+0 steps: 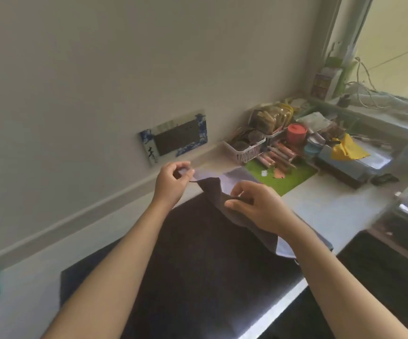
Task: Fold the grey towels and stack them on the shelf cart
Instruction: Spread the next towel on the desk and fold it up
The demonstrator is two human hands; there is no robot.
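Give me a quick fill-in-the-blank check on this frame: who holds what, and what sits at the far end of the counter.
1. Both hands pinch the far edge of the grey ____, the left hand further from the person than the right hand.
2. The yellow cloth lies to the ____ of the red container.
3. The white basket stands just beyond a ____ mat.

Missing words: towel; right; green
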